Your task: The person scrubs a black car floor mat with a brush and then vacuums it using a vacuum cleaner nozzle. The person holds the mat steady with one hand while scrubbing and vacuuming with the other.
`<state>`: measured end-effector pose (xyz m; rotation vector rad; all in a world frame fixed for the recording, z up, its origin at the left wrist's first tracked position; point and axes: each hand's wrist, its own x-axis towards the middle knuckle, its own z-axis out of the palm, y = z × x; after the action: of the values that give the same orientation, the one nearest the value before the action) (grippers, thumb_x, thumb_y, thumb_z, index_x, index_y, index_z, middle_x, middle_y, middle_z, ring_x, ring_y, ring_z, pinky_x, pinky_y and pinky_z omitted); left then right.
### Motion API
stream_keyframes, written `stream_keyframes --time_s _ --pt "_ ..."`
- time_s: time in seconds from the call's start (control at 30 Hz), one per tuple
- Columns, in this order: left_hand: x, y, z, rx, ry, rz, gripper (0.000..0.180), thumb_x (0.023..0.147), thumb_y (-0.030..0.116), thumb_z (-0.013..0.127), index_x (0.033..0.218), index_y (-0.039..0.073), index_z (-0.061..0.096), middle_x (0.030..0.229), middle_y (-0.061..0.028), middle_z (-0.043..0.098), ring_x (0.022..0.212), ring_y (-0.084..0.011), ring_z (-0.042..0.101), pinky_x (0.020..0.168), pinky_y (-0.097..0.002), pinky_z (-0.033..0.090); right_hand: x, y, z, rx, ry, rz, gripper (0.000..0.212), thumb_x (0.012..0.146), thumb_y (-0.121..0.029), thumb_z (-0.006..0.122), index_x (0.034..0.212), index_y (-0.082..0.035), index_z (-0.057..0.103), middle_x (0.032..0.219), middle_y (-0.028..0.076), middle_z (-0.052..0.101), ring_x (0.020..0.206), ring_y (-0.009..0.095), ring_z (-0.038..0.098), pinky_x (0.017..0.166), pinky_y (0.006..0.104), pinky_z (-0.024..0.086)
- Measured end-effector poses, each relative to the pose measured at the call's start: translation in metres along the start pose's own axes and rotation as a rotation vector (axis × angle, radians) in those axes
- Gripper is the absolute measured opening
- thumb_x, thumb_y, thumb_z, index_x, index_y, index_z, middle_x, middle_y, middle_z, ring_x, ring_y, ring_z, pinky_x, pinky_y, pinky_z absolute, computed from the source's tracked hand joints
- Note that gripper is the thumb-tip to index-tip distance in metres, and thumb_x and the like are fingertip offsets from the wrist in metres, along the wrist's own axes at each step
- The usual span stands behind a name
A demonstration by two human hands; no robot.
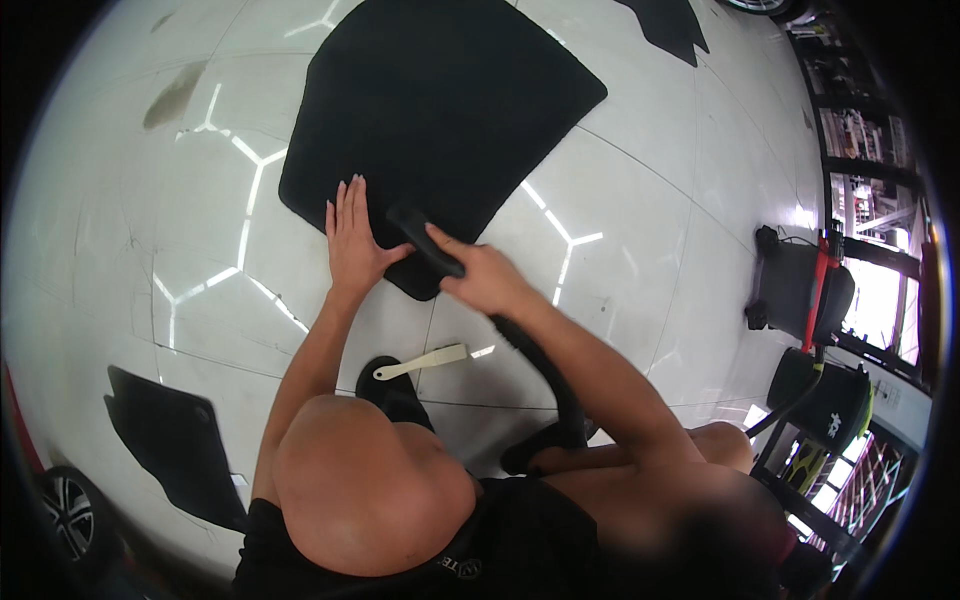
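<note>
A large black car floor mat lies flat on the glossy pale floor in front of me. My left hand rests palm down on its near left edge, fingers stretched and thumb spread. In my right hand is a black vacuum cleaner nozzle, its tip against the near part of the mat. A black ribbed hose runs back from it under my right forearm. Close to my foot, on the near side of the mat, is a cream-coloured brush with a hole in its handle.
Another dark mat lies at the left, near a car wheel. A further mat is at the far right. Along the right side stand a dark machine with a red handle and a black and green vacuum cleaner.
</note>
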<state>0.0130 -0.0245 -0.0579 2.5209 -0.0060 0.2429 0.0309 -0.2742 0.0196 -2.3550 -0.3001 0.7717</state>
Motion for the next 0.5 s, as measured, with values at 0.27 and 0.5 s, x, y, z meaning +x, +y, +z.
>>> stream_keyframes --time_s 0.27,0.5 --pt "0.002 -0.001 0.0 0.05 -0.036 -0.038 0.145 0.067 0.065 0.1 0.174 0.001 0.027 0.177 -0.02 0.038 0.169 -0.038 0.029 0.138 -0.0589 0.019 -0.001 -0.007 -0.029 0.234 0.36 0.223 0.089 0.091 -0.019 0.074 0.174 -0.021 0.042 0.108 0.025 0.081 0.086 0.031 0.078 0.089 0.0371 0.059" --pt "0.005 0.001 -0.005 0.069 -0.077 -0.063 0.141 0.067 0.065 0.1 0.174 0.004 0.031 0.179 -0.0173 0.036 0.17 -0.0373 0.027 0.138 -0.0588 0.018 0.003 0.017 -0.047 0.047 0.173 0.136 0.089 0.09 -0.02 0.071 0.174 -0.021 0.043 0.101 0.026 0.08 0.088 0.037 0.08 0.085 0.0441 0.062"
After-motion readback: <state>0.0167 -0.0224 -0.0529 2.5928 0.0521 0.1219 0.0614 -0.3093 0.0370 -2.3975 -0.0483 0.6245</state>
